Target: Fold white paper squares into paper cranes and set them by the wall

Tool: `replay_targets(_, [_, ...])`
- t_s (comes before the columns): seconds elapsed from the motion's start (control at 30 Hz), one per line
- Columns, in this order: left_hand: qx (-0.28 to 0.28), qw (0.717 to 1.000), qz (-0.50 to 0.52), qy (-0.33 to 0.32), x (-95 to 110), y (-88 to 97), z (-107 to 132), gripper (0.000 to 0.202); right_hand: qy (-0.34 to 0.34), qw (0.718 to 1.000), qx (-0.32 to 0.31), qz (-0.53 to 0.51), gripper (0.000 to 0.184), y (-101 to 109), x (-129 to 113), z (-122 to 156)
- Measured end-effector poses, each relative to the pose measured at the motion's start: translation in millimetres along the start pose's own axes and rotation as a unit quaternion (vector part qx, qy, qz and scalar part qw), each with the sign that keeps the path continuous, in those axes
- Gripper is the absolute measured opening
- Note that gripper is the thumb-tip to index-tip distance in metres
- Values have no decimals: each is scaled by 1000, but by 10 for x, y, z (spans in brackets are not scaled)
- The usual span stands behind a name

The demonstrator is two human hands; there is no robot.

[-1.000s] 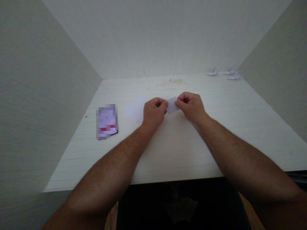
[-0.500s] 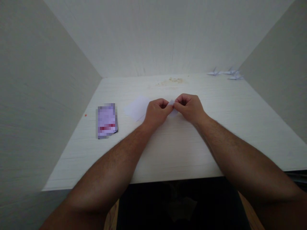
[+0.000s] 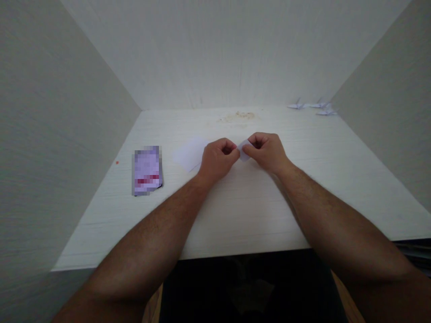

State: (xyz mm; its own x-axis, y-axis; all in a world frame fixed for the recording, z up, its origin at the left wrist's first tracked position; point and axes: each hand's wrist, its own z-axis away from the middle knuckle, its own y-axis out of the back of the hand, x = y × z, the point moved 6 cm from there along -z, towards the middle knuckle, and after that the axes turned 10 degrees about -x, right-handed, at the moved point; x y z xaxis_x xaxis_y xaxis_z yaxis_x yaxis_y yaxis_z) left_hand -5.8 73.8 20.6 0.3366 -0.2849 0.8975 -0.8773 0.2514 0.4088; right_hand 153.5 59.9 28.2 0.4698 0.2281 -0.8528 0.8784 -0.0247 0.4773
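Note:
My left hand (image 3: 217, 158) and my right hand (image 3: 266, 150) meet over the middle of the white table (image 3: 235, 211). Both are closed in a pinch on a small folded piece of white paper (image 3: 244, 150), of which only a sliver shows between the fingertips. A loose sheet of white paper (image 3: 189, 153) lies flat on the table just left of my left hand.
A blurred card or phone (image 3: 147, 170) lies on the table's left part. Several small folded paper cranes (image 3: 311, 106) sit at the far right corner. A faint brownish stain (image 3: 237, 117) marks the far middle. Pale walls close in on three sides.
My hands have drawn closer together, and the paper between them now shows much smaller than a second ago. The view has shifted slightly.

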Motion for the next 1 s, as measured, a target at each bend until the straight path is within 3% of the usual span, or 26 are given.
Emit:
replay_targets(0.3, [-6, 997, -77, -23, 68, -19, 29, 12, 18, 993, -38, 114, 12, -65, -78, 31])
replay_targets(0.6, [-5, 998, -59, 8, 25, 47, -11, 10, 17, 996, -73, 50, 19, -78, -13, -11])
replay_targets(0.77, [3, 998, -57, 10, 15, 61, -14, 10, 7, 998, -56, -13, 14, -52, 48, -30])
replay_targets(1.0, [-8, 999, -47, -5, 65, 34, 4, 15, 17, 998, -54, 35, 18, -64, -18, 13])
